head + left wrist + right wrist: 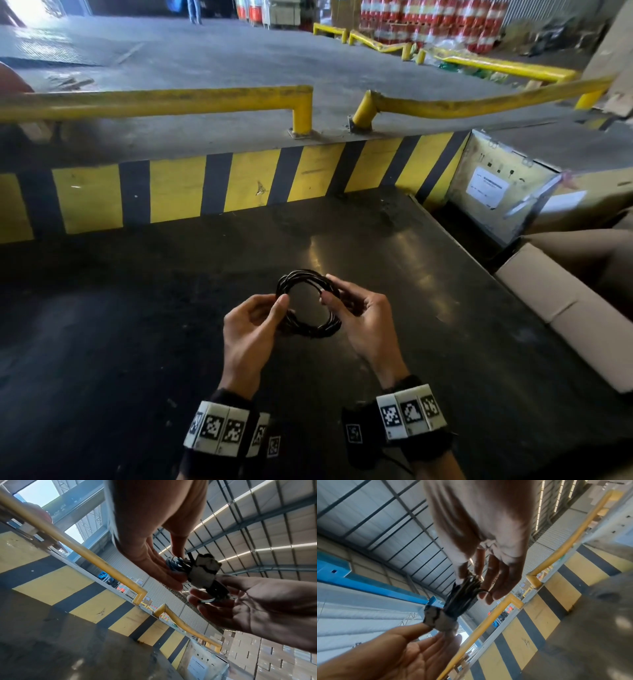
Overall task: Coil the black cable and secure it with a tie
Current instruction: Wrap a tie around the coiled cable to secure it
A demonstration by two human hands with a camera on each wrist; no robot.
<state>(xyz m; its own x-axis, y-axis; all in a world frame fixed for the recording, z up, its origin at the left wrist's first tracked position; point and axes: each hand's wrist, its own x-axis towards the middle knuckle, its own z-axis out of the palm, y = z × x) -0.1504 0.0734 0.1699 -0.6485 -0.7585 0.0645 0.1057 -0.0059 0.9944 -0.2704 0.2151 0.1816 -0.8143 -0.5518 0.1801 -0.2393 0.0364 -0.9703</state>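
Note:
The black cable [310,275] is wound into a small round coil and held above the dark table [137,342]. My left hand [279,310] pinches the coil's left side, thumb on top. My right hand [330,296] grips the right side, with its fingers behind the strands. In the left wrist view a pale grey wrap [202,573] sits round the cable [176,563] between my left hand [171,566] and right hand [202,599]. The right wrist view shows the same wrap [436,619] on the cable [462,599], below my right hand [476,585] and touching my left hand's fingertips [426,627].
A yellow-and-black striped wall [239,181] rises behind the table, topped by a yellow rail [164,99]. Cardboard boxes [565,301] and a labelled carton [489,185] stand at the right. A person's legs [194,10] show far off.

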